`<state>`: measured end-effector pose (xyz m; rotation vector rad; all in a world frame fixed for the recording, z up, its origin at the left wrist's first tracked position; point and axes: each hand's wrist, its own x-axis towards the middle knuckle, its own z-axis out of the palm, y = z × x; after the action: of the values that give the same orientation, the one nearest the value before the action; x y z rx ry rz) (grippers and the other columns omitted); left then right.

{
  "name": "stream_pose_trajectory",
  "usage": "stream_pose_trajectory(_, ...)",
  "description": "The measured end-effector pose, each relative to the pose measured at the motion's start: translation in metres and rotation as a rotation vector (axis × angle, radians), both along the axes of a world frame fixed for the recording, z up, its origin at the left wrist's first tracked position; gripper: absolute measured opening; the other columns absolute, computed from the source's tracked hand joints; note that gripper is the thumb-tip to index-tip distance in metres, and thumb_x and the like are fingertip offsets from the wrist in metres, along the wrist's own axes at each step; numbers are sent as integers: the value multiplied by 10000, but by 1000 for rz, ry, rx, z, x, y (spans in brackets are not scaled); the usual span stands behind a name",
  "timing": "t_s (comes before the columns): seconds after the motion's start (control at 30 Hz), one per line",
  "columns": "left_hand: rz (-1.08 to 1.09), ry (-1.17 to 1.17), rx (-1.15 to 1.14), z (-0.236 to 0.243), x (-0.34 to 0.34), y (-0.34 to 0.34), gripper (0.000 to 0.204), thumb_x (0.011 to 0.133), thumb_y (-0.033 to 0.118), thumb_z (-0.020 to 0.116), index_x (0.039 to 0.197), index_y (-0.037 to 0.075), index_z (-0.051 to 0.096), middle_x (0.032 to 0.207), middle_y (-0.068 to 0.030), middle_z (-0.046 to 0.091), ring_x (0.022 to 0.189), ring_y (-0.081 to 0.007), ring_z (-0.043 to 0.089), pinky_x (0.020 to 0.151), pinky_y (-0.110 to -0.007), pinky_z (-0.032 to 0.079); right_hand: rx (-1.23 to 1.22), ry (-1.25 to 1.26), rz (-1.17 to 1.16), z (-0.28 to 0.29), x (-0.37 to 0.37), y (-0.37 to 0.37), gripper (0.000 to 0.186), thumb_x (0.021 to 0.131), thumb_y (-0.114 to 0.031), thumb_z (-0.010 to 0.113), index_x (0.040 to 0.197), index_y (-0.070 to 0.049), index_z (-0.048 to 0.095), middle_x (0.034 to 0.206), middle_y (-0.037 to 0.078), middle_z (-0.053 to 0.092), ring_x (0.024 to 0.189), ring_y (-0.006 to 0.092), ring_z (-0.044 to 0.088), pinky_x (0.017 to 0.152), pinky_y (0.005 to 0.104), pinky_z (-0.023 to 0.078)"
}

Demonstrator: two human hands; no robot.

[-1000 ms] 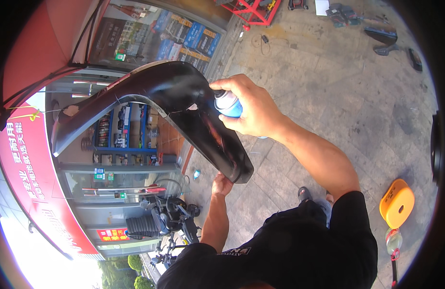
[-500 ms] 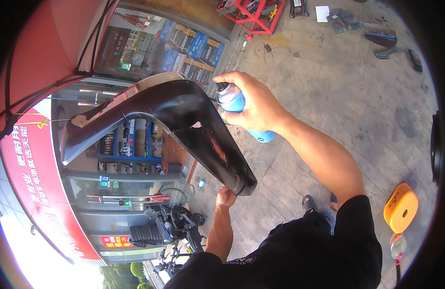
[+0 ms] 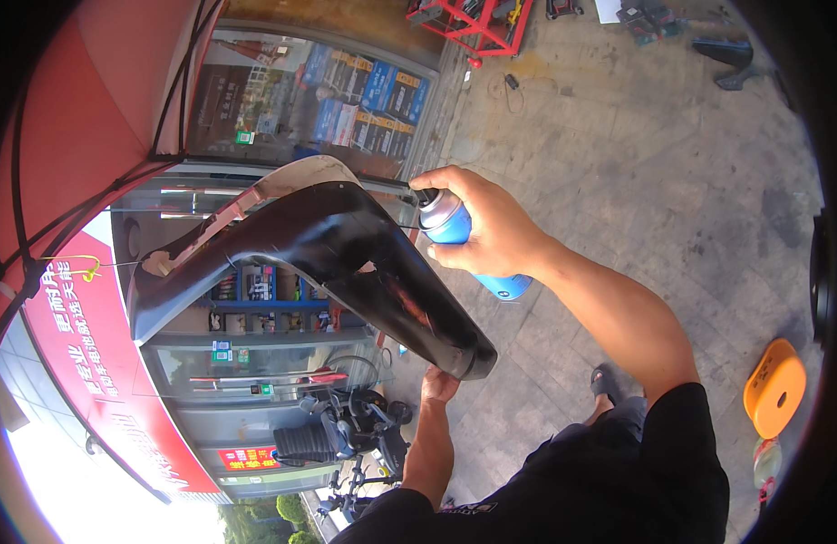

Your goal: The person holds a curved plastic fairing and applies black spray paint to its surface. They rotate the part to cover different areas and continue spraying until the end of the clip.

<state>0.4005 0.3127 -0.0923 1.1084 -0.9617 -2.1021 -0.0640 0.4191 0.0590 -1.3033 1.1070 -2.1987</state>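
A glossy black, bent panel [image 3: 319,227], perhaps a vehicle body part, hangs before me. Its upper edge shows beige and pinkish patches, and a reddish streak marks its lower arm. At its left end a thin wire [image 3: 119,264] runs to the canopy frame. My left hand [image 3: 439,385] grips the panel's lower right end from beneath, with part of the fingers hidden behind it. Right of the bend, my right hand [image 3: 495,222] is wrapped round a blue spray can [image 3: 450,222]. Its forefinger rests on the black nozzle, which points toward the panel without touching it.
A red canopy [image 3: 92,82] with dark poles covers the upper left. Behind the panel stand a glass shopfront [image 3: 282,100] and a parked scooter [image 3: 346,426]. A red tool cart [image 3: 491,27] is at the top, an orange stool [image 3: 774,388] at the right.
The view has shifted, so most of the scene sits lower and farther right. My right hand and the can are slightly lower along the panel's edge. Both grips stay the same.
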Motion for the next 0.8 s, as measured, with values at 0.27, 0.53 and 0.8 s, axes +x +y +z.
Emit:
stream_pose_trajectory(0.27,-69,87,-20,1,-9,-3,534,906,200,729,1396,65,568,1368,-105,638,1294,-284,585,1161,-493,425,83,-43,41,-43,25,23,701,707,-102,829,1350,-101,551,1277,102,648,1140,270,646,994,385,498)
stream_pose_trajectory(0.53,-177,66,-36,7,-33,-7,593,895,156,695,1458,108,518,1501,-73,536,1372,-281,521,1195,-498,374,348,-127,33,-119,107,56,690,722,-163,815,1359,-155,551,1221,117,649,1113,294,653,965,414,510)
stream_pose_trajectory(0.8,-307,105,-101,17,-44,-14,427,941,89,638,1364,112,591,1367,-90,643,1277,-283,601,1098,-480,472,423,-284,-49,-175,190,84,705,712,-149,823,1360,-118,548,1175,128,671,1057,277,672,929,393,528)
